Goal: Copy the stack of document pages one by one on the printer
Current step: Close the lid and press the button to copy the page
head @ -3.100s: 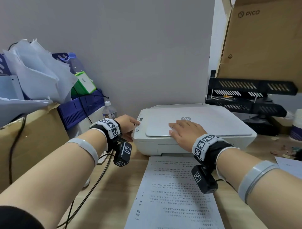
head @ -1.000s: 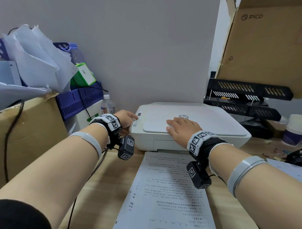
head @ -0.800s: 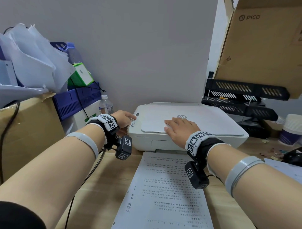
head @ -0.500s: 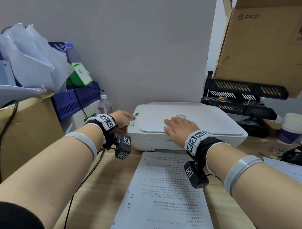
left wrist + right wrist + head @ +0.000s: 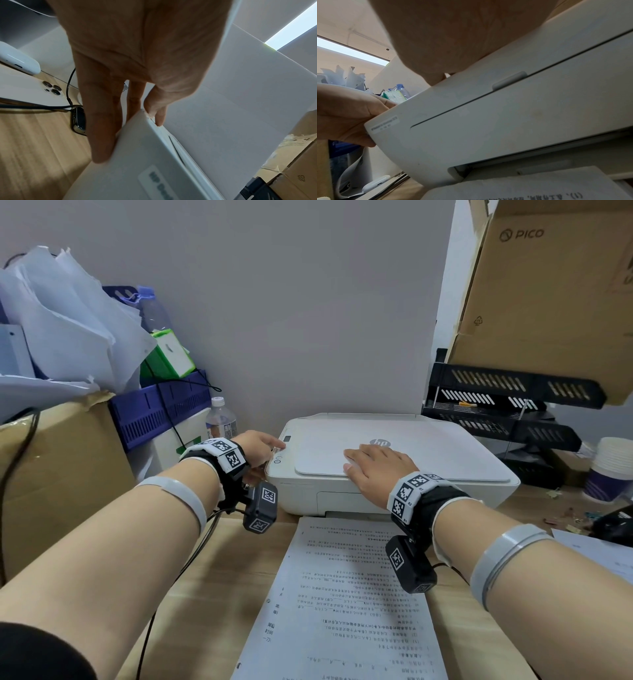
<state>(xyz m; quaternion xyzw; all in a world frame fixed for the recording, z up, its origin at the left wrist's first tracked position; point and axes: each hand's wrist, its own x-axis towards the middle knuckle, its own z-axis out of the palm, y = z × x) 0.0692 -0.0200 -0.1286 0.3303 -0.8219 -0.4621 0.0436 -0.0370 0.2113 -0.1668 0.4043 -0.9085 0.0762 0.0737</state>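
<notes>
A white HP printer [image 5: 394, 463] stands at the back of the wooden desk with its lid down. My right hand [image 5: 373, 463] lies flat on the lid's front left part, fingers straight. My left hand [image 5: 269, 448] is at the printer's left front corner. Its index finger reaches onto the button strip, and in the left wrist view its thumb lies along the printer [image 5: 137, 169] side. A printed page [image 5: 342, 594] lies face up on the desk, its far edge at the printer's output slot. Both the printer [image 5: 522, 115] front and this page [image 5: 530, 186] fill the right wrist view.
A cardboard box [image 5: 61, 474], a blue crate [image 5: 161, 409] and a water bottle [image 5: 221, 419] crowd the left. Black paper trays [image 5: 496, 405], a PICO carton [image 5: 548, 302] and paper cups [image 5: 613, 470] stand right. A white phone [image 5: 30, 92], cable and watch [image 5: 78, 120] lie left of the printer.
Both hands have kept their places on the printer. Only the head view has shifted slightly.
</notes>
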